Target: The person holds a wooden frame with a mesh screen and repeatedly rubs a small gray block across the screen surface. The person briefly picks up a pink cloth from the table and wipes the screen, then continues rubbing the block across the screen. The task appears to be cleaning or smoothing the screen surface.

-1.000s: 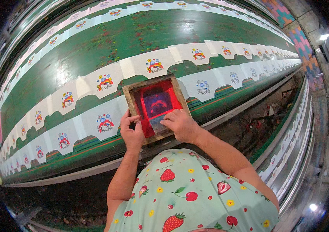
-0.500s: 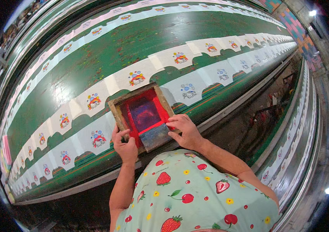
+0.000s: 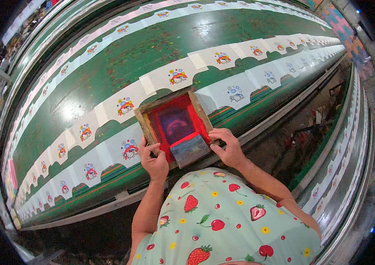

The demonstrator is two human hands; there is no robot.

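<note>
A small wooden screen-printing frame (image 3: 142, 123) lies tilted over the near row of cloth pieces, close to my body. Its dark mesh window is bordered in red ink, and a grey-blue flat piece (image 3: 191, 151) covers its near end. My left hand (image 3: 154, 161) is closed on the frame's left side. Around the right side, near the lower corner, the fingers of my right hand (image 3: 226, 148) are curled. Left of the frame, a white cloth piece (image 3: 116, 151) bears a cartoon print with red in it. The piece to the right (image 3: 219, 97) shows blue and dark outlines.
A long green table (image 3: 121, 62) curves across the view, carrying several rows of printed pieces. A metal rail (image 3: 267, 118) runs along its near edge. Beyond a dark gap, another table with printed pieces (image 3: 335, 164) stands at the right.
The whole view has shifted, so the table and prints sit farther right and higher. My right hand's fingers have drawn back from the frame's face toward its right edge.
</note>
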